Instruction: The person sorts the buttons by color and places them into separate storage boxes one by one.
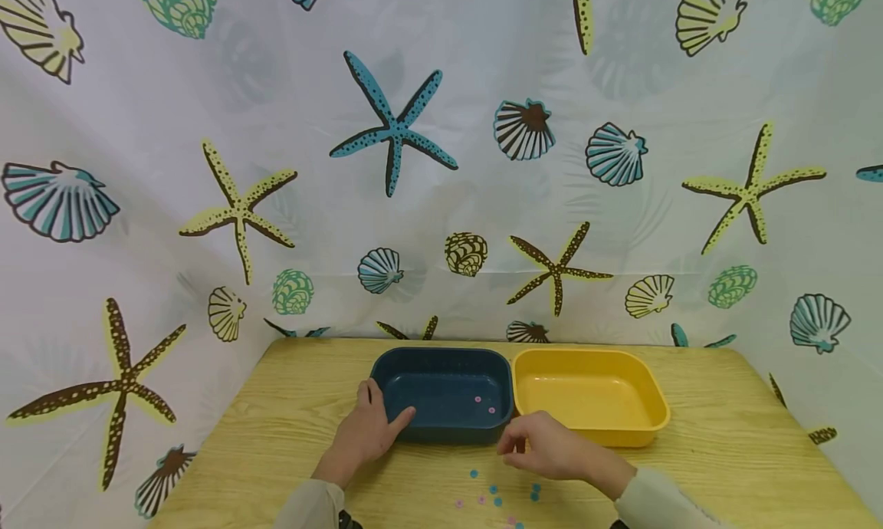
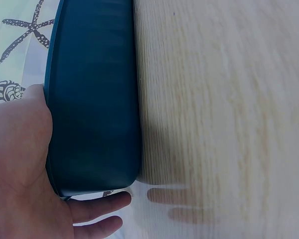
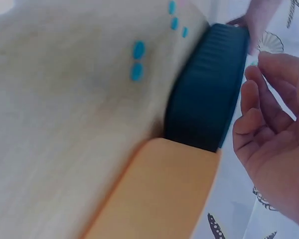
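Note:
A dark blue container (image 1: pixel 441 435) stands on the table. My left hand (image 1: pixel 366 429) rests at its left front corner, thumb over the front rim. In the left wrist view the fingers (image 2: pixel 100 206) reach straight past the container's end. Two small pink discs (image 1: pixel 478 399) like buttons lie inside. My right hand (image 1: pixel 545 445) hovers before the seam between this container and a yellow one (image 1: pixel 628 437). In the right wrist view its fingers (image 3: pixel 249 124) are curled, thumb tip close to the index fingertip; I cannot tell whether a small disc is between them.
Several small blue discs (image 1: pixel 493 489) and pink discs (image 1: pixel 459 504) lie scattered on the wooden table (image 1: pixel 276 437) in front of the containers. A white curtain (image 1: pixel 441 207) printed with shells and starfish hangs behind and at both sides.

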`<state>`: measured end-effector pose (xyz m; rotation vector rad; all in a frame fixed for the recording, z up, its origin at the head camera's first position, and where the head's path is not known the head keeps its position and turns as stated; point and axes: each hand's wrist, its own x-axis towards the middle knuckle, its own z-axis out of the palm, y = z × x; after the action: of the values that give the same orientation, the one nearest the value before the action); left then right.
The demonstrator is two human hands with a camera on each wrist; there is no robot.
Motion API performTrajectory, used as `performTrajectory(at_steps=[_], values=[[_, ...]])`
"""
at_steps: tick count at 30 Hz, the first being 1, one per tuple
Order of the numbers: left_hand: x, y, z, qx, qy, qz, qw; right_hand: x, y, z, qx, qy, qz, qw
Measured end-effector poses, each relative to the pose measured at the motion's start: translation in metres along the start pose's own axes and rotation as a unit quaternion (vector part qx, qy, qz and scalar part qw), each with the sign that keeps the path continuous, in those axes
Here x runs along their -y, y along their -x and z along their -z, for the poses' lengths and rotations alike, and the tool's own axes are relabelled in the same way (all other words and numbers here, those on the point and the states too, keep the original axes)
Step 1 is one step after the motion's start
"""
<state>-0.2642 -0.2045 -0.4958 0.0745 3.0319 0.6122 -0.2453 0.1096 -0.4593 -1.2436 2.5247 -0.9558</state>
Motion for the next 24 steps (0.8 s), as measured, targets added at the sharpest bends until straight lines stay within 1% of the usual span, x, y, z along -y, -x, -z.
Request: performTrajectory(at_steps=[3, 7, 11, 18, 24], values=[[-0.001, 0.001, 0.000, -0.002, 0.000, -0.002, 1.0000, -0.002, 0.006, -0.007, 0.026, 0.017, 0.020, 0.9993], [-0.001, 0.001, 0.000, -0.006, -0.001, -0.005, 1.0000, -0.007, 0.013, -0.016, 0.046, 0.052, 0.065, 0.9955], [-0.001, 0.002, 0.001, -0.005, -0.003, -0.005, 1.0000, -0.011, 0.019, -0.022, 0.065, 0.062, 0.096, 0.9912], [-0.002, 0.003, 0.002, -0.003, 0.001, -0.004, 1.0000, -0.016, 0.023, -0.031, 0.091, 0.053, 0.108, 0.9886], [-0.001, 0.003, 0.001, -0.001, -0.002, -0.003, 1.0000, -0.019, 0.022, -0.035, 0.099, 0.050, 0.126, 0.9859]])
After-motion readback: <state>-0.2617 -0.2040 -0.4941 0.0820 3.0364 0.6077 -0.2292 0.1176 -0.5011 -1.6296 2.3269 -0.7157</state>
